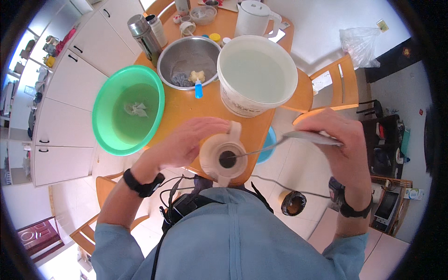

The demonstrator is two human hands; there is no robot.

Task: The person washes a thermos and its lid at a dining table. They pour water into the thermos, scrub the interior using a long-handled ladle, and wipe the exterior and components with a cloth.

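Note:
My left hand [189, 140] is around the side of a pale thermos jug [213, 164] with a handle, whose dark round mouth faces up at the near table edge. My right hand [336, 136], to the right, grips a thin greyish-white item [313, 136], perhaps a cloth or brush end; its exact kind is unclear. A thin stem [260, 150] runs from it into the jug's mouth, and its far end is hidden there. Beyond the hands stand a white bucket [227, 101] of clear liquid and a steel bowl [164, 78] holding a grey scourer and a blue-handled brush [198, 89].
A green basin [101, 133] with murky water and a pale cloth [136, 109] stands at the table's left. Steel flask [143, 38], white pitcher [253, 21] and small containers stand farther back. Wooden chairs [339, 84] flank the table; a blue basin [267, 147] is below its right edge.

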